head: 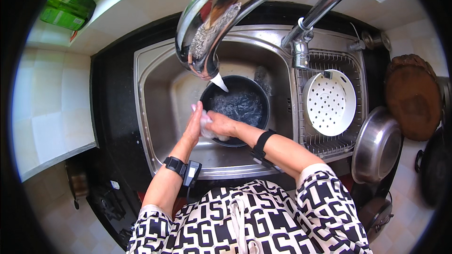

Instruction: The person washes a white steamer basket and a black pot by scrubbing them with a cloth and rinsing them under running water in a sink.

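My left hand (194, 124) and my right hand (222, 124) press together on a pale pink and white cloth (207, 127) at the left rim of a dark round pan (267, 113). The pan stands in the steel sink basin (166, 113). Water (219, 83) runs from the chrome faucet (197, 42) into it, and the water inside is churned up. My left palm lies against the cloth's left side, while the right fingers are bent over it. Part of the cloth is hidden by my hands.
A white perforated basket (330, 102) sits in the wire dish rack (317, 144) on the right. Beyond it are a steel bowl (378, 148) and a round wooden board (411, 98). A green bottle (69, 8) stands upper left; a gas hob (107, 201) is lower left.
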Motion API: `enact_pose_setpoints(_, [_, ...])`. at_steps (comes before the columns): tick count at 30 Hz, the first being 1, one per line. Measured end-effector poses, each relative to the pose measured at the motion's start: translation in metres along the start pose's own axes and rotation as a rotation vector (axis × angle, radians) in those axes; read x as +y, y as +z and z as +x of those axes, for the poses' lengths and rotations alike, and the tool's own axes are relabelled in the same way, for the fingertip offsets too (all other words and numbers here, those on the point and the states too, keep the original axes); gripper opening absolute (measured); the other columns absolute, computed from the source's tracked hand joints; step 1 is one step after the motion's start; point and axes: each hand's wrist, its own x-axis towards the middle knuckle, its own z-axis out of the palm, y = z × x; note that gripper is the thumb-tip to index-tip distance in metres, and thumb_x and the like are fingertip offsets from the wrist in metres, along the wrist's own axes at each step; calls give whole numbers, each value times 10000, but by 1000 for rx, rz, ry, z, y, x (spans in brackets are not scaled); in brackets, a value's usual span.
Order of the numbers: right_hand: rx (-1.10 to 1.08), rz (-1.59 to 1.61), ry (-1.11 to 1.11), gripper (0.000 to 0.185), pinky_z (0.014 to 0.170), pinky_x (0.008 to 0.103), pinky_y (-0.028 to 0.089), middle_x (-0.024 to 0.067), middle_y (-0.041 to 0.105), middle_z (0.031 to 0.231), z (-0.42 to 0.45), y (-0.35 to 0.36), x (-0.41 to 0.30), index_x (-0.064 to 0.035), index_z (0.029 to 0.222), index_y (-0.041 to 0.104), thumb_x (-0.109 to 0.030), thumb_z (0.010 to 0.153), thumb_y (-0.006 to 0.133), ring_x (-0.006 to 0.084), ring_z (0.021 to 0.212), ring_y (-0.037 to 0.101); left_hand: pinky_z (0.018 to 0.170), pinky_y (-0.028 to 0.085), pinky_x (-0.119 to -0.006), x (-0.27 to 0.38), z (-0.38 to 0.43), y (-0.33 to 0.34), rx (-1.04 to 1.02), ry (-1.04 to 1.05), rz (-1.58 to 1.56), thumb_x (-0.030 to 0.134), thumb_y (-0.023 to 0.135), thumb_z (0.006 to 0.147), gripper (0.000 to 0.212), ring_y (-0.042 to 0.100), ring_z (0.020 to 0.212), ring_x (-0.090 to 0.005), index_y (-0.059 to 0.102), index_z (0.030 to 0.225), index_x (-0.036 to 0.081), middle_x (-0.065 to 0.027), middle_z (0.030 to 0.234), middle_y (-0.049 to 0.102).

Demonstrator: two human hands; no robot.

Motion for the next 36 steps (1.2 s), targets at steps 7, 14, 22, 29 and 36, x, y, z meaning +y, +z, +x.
enact_pose_setpoints(7, [-467, -926, 248, 385, 889, 395, 487, 182, 658, 1111, -38, -32, 32, -56, 1104, 671, -190, 743, 663, 351, 1048, 621, 427, 512, -331, -3, 1, 22, 174, 78, 373, 290, 578, 918, 631, 660, 735, -246, 304, 1463, 127, -155, 1171, 616])
enact_pose_setpoints(14, [-153, -466, -290, 462, 938, 446, 455, 194, 551, 1135, -10, 15, 53, -96, 1148, 593, -81, 691, 656, 410, 1120, 512, 762, 506, -365, -49, 24, 5, 221, 105, 427, 225, 546, 925, 322, 638, 938, -253, 583, 1209, 79, -132, 1016, 660])
enact_pose_setpoints(22, [220, -1240, -317, 287, 874, 431, 459, 162, 497, 1281, 27, -23, 38, -153, 1098, 627, -174, 820, 556, 304, 1131, 534, 778, 498, -439, -34, 8, -1, 291, 136, 661, 118, 544, 805, 243, 669, 831, -361, 629, 1000, 2, -198, 862, 683])
enact_pose_setpoints(29, [74, -1220, 291, 404, 775, 508, 502, 180, 511, 1224, -18, -36, 47, -61, 1222, 518, -223, 855, 564, 328, 1090, 558, 748, 486, -441, -39, 14, 19, 552, 288, 664, 133, 592, 801, 194, 644, 834, -396, 658, 969, 61, -219, 826, 660])
enact_pose_setpoints(36, [-222, -354, 274, 500, 890, 408, 499, 245, 585, 1181, 3, 15, 44, 27, 1234, 539, -84, 753, 618, 382, 1083, 591, 733, 480, -453, -34, 3, 24, 557, 329, 645, 298, 591, 870, 260, 632, 822, -408, 654, 955, 60, -232, 823, 652])
